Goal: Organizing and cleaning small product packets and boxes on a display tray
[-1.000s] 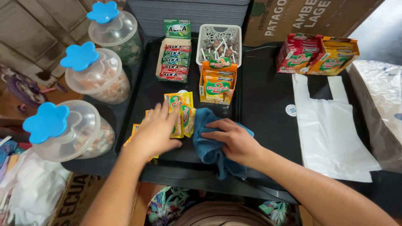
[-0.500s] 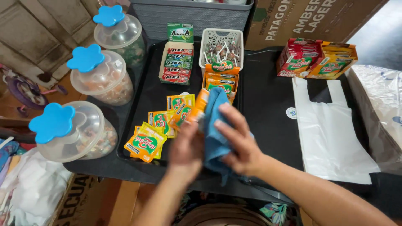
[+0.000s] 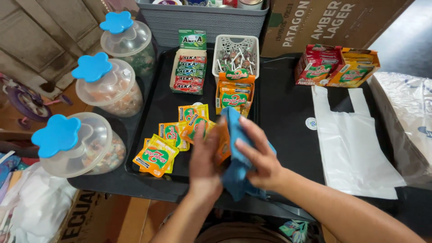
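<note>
ahead of the hands, loose orange sachets (image 3: 180, 135) crowd the black tray (image 3: 157, 96); bare tray floor lies just beyond them. further ahead, a white basket (image 3: 236, 53) blocks. to their left stand lidded jars (image 3: 81, 144); to their right, bare dark tabletop (image 3: 283, 103), then a white plastic bag (image 3: 355, 148).

Both bare forearms come up from the bottom edge and meet in the middle. Left hand (image 3: 204, 164) is raised on its edge, back of the hand towards the camera, fingers pointing up and away, thumb side turned in towards the right hand. Right hand (image 3: 258, 159) sits just beside it, almost touching, palm facing left, fingers (image 3: 247, 135) spread and curled inward in a grip. The right forearm runs off to the lower right, the left one drops straight down.
</note>
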